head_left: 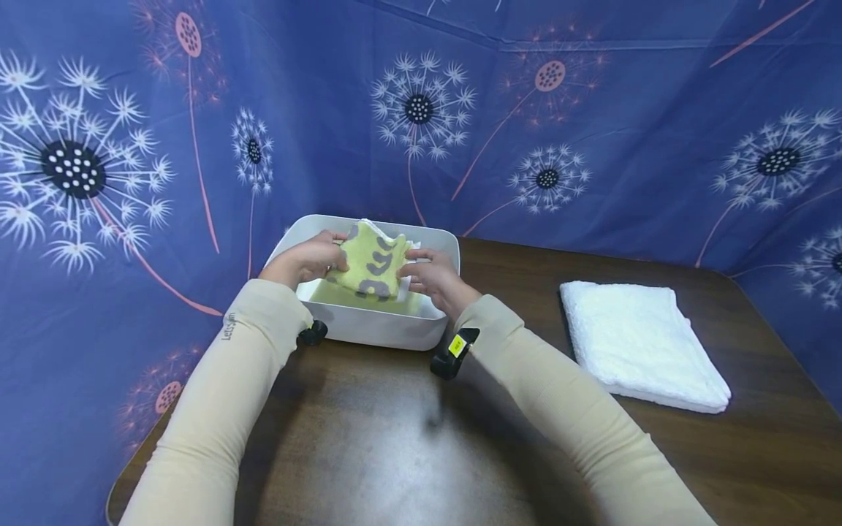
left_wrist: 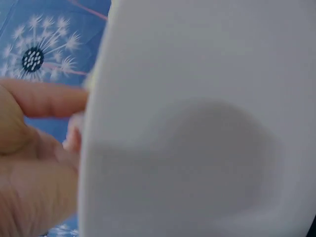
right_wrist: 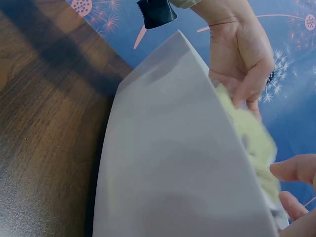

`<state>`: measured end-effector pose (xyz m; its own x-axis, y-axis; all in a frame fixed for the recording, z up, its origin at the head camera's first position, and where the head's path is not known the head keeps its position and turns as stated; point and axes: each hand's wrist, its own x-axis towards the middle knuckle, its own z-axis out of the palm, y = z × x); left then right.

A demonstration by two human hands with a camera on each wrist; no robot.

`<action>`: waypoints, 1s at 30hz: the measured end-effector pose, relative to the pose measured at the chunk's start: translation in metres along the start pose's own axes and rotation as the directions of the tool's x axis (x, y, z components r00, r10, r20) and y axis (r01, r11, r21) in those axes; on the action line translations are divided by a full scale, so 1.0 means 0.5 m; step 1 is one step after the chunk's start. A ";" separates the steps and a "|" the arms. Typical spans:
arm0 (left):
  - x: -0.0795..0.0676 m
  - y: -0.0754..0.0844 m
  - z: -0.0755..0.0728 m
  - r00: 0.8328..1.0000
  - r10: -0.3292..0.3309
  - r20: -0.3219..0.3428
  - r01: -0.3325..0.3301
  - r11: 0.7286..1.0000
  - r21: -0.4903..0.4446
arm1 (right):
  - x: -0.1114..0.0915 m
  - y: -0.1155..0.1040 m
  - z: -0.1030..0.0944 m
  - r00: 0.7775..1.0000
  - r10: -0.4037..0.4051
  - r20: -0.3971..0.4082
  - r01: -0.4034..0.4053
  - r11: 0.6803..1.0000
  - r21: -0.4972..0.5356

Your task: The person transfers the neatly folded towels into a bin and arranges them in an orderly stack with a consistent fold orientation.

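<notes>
A folded yellow cloth (head_left: 371, 263) with grey markings and a white edge is held tilted over a white rectangular tub (head_left: 381, 325). My left hand (head_left: 308, 259) pinches the cloth's left side, thumb on the near face; the right wrist view also shows this left hand (right_wrist: 242, 59) gripping it. At the cloth's right edge, my right hand (head_left: 437, 279) has its fingers extended, fingertips right at the fabric. In the left wrist view the tub wall (left_wrist: 197, 74) hides most of the cloth. More yellow-green shows inside the tub below the cloth.
A folded white towel (head_left: 641, 343) lies on the brown wooden table (head_left: 368, 424), right of the tub. Blue dandelion-print fabric (head_left: 316, 109) hangs behind and along both sides. Black wrist cameras (head_left: 450, 358) sit close to the tub's front wall.
</notes>
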<state>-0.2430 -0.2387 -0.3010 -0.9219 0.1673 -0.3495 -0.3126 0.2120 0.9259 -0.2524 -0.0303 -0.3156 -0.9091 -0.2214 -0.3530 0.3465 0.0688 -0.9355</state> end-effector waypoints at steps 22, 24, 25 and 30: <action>-0.018 -0.001 -0.017 0.992 -0.040 -0.117 0.031 0.996 -0.078 | -0.014 -0.007 -0.021 0.995 0.044 0.092 -0.056 0.991 0.125; -0.018 0.001 -0.013 0.993 -0.036 -0.115 0.024 0.994 -0.105 | -0.016 -0.010 -0.027 0.995 0.045 0.085 -0.056 0.991 0.124; -0.018 0.002 -0.011 0.993 -0.035 -0.113 0.022 0.993 -0.115 | -0.017 -0.012 -0.029 0.996 0.047 0.082 -0.057 0.990 0.126; -0.015 0.006 -0.001 0.995 -0.025 -0.098 0.009 0.987 -0.161 | -0.023 -0.018 -0.043 0.995 0.052 0.090 -0.065 0.986 0.156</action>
<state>-0.2371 -0.2399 -0.2953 -0.9317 0.0666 -0.3572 -0.3539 0.0554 0.9336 -0.2501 -0.0076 -0.3035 -0.8656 -0.3039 -0.3981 0.4369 -0.0696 -0.8968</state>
